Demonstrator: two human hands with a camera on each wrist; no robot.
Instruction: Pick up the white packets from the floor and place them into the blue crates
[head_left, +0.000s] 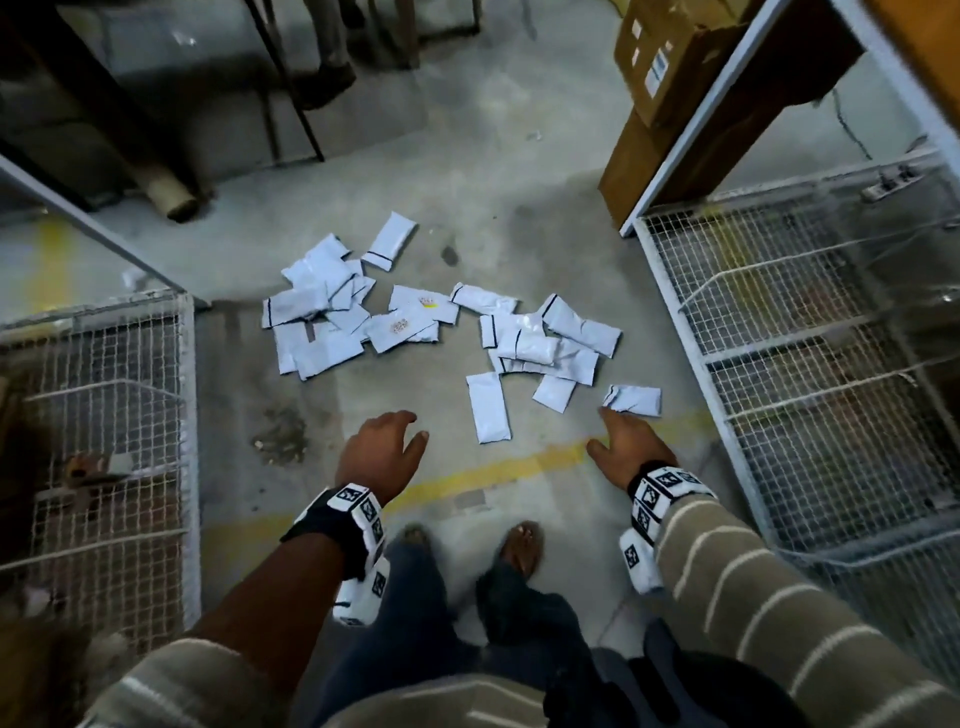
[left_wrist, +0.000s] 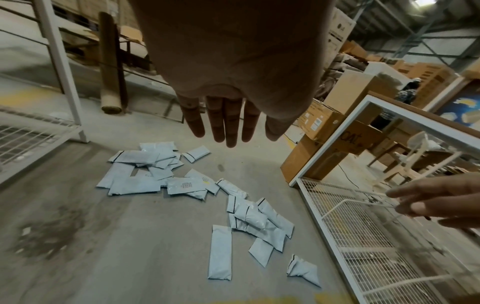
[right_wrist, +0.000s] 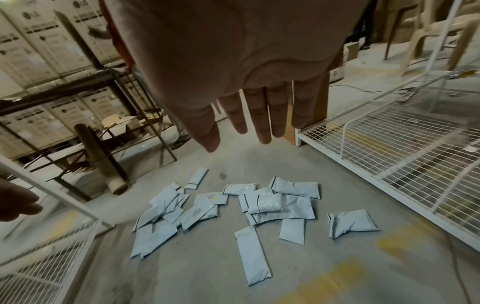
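Several white packets lie on the grey concrete floor in two loose heaps, a left heap (head_left: 322, 322) and a right heap (head_left: 545, 343). A long packet (head_left: 488, 408) (left_wrist: 221, 253) (right_wrist: 252, 257) lies alone, nearest to me. A crumpled packet (head_left: 634, 400) (left_wrist: 303, 269) (right_wrist: 350, 224) sits close to the right cage. My left hand (head_left: 410, 428) (left_wrist: 252, 135) hovers over bare floor, open and holding nothing. My right hand (head_left: 605, 428) (right_wrist: 239, 133) is open too, its fingertips just short of the crumpled packet. No blue crate is in view.
White wire-mesh cages stand on the left (head_left: 104, 415) and on the right (head_left: 805, 364), forming an aisle. Cardboard boxes (head_left: 670, 67) are stacked at the far right, and a cardboard tube (head_left: 166, 192) lies at the far left. A yellow line (head_left: 493, 467) crosses the floor ahead of my feet (head_left: 519, 545).
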